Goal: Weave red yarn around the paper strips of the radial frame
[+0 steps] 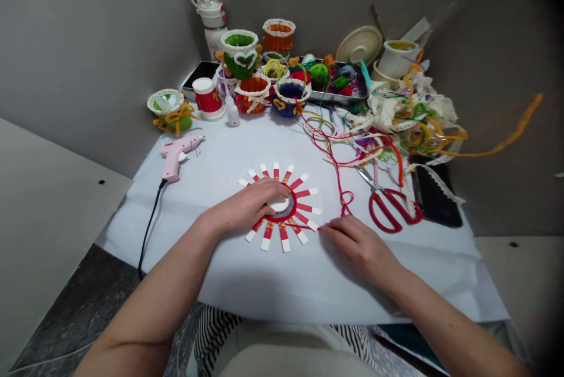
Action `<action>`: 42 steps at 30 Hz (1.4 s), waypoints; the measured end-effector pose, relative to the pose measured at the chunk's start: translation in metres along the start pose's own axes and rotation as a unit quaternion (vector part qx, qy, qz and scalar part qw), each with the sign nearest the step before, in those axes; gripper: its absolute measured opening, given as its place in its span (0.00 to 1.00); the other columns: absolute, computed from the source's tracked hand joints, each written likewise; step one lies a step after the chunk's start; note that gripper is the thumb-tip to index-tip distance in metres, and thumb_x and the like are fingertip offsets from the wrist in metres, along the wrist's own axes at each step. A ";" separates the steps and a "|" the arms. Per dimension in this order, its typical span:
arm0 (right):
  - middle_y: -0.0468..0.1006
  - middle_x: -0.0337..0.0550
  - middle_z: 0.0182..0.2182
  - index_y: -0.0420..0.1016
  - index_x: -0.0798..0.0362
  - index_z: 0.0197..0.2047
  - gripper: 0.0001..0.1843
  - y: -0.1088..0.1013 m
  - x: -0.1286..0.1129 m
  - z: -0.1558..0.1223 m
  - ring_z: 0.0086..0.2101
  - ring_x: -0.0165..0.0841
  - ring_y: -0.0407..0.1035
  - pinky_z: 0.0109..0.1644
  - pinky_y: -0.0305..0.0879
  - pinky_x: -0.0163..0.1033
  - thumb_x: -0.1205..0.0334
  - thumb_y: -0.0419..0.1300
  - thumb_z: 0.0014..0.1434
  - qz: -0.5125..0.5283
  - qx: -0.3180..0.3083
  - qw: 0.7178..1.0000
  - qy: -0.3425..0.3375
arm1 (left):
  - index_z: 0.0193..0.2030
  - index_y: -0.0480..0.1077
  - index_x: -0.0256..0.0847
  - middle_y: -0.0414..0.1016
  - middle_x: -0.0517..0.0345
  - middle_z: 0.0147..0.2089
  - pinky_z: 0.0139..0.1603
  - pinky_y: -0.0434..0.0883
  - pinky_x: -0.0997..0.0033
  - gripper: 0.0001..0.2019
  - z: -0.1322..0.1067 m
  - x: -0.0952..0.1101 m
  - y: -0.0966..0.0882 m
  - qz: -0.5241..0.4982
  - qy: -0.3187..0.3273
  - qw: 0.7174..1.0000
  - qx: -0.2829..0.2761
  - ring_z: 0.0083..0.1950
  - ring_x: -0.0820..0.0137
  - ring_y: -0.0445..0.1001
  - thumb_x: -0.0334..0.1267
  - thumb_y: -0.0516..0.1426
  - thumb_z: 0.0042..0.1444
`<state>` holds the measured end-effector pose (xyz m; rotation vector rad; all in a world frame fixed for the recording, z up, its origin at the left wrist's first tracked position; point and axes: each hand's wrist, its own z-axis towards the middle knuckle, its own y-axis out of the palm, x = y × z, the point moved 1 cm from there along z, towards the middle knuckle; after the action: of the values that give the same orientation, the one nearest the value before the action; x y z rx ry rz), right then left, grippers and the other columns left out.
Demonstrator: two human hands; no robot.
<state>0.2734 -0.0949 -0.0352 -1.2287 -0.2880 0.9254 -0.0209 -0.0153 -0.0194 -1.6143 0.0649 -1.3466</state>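
Observation:
A red and white paper cup [282, 205], cut into strips, lies splayed like a sun on the white table covering. Red yarn circles its centre. My left hand [253, 201] rests over its upper left side, fingers curled on the central round, hiding some strips. To the right of the cup, my right hand [359, 248] pinches the red yarn [338, 180]. A short length runs from these fingertips across the lower right strips. The rest loops up the table toward a dark blue yarn-covered cup [292, 98].
A pink glue gun [174, 157] with a black cord lies left. Red-handled scissors [388, 204] and a dark phone-like slab [436, 192] are at right, below tangled trims [414, 113]. Decorated cups, a small glue bottle [232, 113] and a yarn tray [363, 86] line the back.

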 end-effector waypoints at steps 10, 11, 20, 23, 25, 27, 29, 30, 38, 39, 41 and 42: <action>0.77 0.48 0.37 0.80 0.52 0.40 0.12 0.018 0.042 0.076 0.38 0.38 0.73 0.41 0.70 0.43 0.69 0.55 0.69 0.058 0.001 0.992 0.110 | 0.59 0.67 0.47 0.73 0.52 0.62 0.68 0.67 0.51 0.24 0.000 0.006 -0.002 -0.001 -0.001 1.000 0.002 0.64 0.62 0.70 0.20 0.54 0.60; 0.77 0.47 0.37 0.80 0.52 0.41 0.11 0.020 0.042 0.079 0.38 0.38 0.73 0.41 0.70 0.43 0.68 0.55 0.69 0.071 0.009 0.991 0.115 | 0.59 0.67 0.46 0.72 0.51 0.63 0.68 0.66 0.51 0.22 0.000 0.007 -0.002 0.001 -0.002 1.000 0.003 0.65 0.61 0.69 0.22 0.55 0.61; 0.78 0.45 0.37 0.79 0.51 0.42 0.09 0.022 0.040 0.070 0.37 0.35 0.74 0.41 0.72 0.40 0.68 0.57 0.68 0.130 0.052 0.983 0.118 | 0.58 0.68 0.43 0.71 0.47 0.57 0.61 0.70 0.47 0.21 0.004 0.012 0.004 0.078 -0.063 0.993 0.059 0.59 0.54 0.69 0.41 0.65 0.61; 0.77 0.46 0.39 0.80 0.49 0.44 0.10 0.016 0.037 0.063 0.38 0.35 0.74 0.41 0.73 0.41 0.68 0.56 0.69 0.141 0.055 0.982 0.114 | 0.59 0.66 0.45 0.72 0.48 0.59 0.63 0.69 0.48 0.20 0.005 0.014 0.006 0.074 -0.020 0.995 0.063 0.61 0.56 0.69 0.37 0.63 0.63; 0.77 0.46 0.40 0.80 0.48 0.45 0.11 0.012 0.035 0.055 0.39 0.36 0.74 0.41 0.73 0.41 0.69 0.56 0.68 0.140 0.055 0.982 0.110 | 0.60 0.65 0.45 0.72 0.49 0.60 0.65 0.67 0.48 0.19 0.006 0.014 0.006 0.074 0.002 0.996 0.057 0.63 0.57 0.68 0.32 0.61 0.63; 0.77 0.46 0.41 0.81 0.48 0.45 0.12 0.009 0.032 0.047 0.39 0.37 0.75 0.41 0.74 0.42 0.69 0.56 0.69 0.141 0.054 0.983 0.107 | 0.60 0.66 0.46 0.72 0.50 0.62 0.67 0.66 0.49 0.20 0.006 0.012 0.005 0.071 0.009 0.996 0.046 0.65 0.58 0.68 0.26 0.57 0.63; 0.78 0.46 0.40 0.81 0.47 0.46 0.13 0.008 0.027 0.040 0.39 0.37 0.75 0.41 0.75 0.43 0.69 0.55 0.69 0.146 0.053 0.983 0.102 | 0.59 0.67 0.45 0.72 0.50 0.63 0.67 0.66 0.51 0.21 0.005 0.011 0.004 0.063 0.003 0.997 0.036 0.66 0.60 0.67 0.22 0.54 0.63; 0.78 0.46 0.40 0.81 0.47 0.47 0.13 0.007 0.025 0.036 0.38 0.37 0.75 0.41 0.75 0.43 0.68 0.55 0.70 0.148 0.053 0.983 0.097 | 0.59 0.67 0.45 0.72 0.51 0.64 0.67 0.66 0.51 0.21 0.004 0.010 0.002 0.059 -0.002 0.998 0.031 0.66 0.60 0.66 0.22 0.53 0.62; 0.79 0.49 0.38 0.78 0.51 0.49 0.13 0.005 -0.002 0.008 0.37 0.38 0.73 0.40 0.74 0.44 0.72 0.55 0.69 0.075 0.052 0.995 0.027 | 0.58 0.69 0.49 0.72 0.55 0.66 0.66 0.66 0.48 0.23 0.002 0.008 -0.001 0.057 -0.040 0.998 0.003 0.66 0.58 0.65 0.21 0.52 0.61; 0.80 0.50 0.39 0.78 0.52 0.49 0.13 0.005 -0.004 0.003 0.37 0.38 0.72 0.39 0.73 0.44 0.73 0.55 0.69 0.065 0.046 0.997 0.020 | 0.58 0.69 0.49 0.71 0.55 0.67 0.66 0.66 0.47 0.23 0.002 0.007 -0.001 0.056 -0.042 0.998 0.005 0.67 0.58 0.65 0.21 0.53 0.61; 0.80 0.50 0.39 0.78 0.52 0.50 0.13 0.005 -0.009 -0.004 0.37 0.39 0.72 0.38 0.72 0.44 0.73 0.54 0.69 0.051 0.037 0.998 0.013 | 0.58 0.69 0.49 0.71 0.54 0.67 0.66 0.65 0.47 0.23 0.001 0.006 0.000 0.054 -0.042 0.998 0.008 0.67 0.59 0.66 0.21 0.53 0.61; 0.80 0.50 0.39 0.78 0.52 0.50 0.14 0.005 -0.010 -0.007 0.37 0.39 0.71 0.38 0.72 0.44 0.73 0.54 0.69 0.045 0.033 0.998 0.013 | 0.58 0.69 0.49 0.71 0.54 0.67 0.66 0.65 0.47 0.23 0.001 0.005 0.000 0.053 -0.041 0.998 0.009 0.67 0.59 0.66 0.21 0.53 0.61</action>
<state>0.2695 -0.1070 -0.0394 -1.2007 -0.1805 0.9881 -0.0180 -0.0177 -0.0155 -1.6264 0.0875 -1.1946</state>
